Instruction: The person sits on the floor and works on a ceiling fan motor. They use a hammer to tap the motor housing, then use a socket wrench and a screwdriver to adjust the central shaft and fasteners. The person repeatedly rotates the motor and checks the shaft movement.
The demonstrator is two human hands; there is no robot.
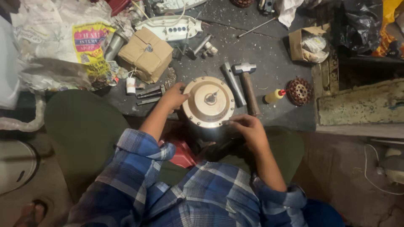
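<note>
A round cream-coloured motor housing (209, 102) with a short shaft at its centre sits on the dark floor in front of me. My left hand (173, 97) rests against its left rim, fingers pressed to the edge. At the lower right rim my right hand (248, 127) pinches a thin metal tool whose tip touches the housing's edge. A hammer (247, 85) with a wooden handle lies just right of the housing, beside a grey metal bar (234, 84).
A cardboard box (145, 54) and plastic bags (63, 42) lie at the back left. A small yellow bottle (274, 96) and a round copper-wound part (299, 91) lie to the right. Loose metal tools (148, 92) sit left of the housing.
</note>
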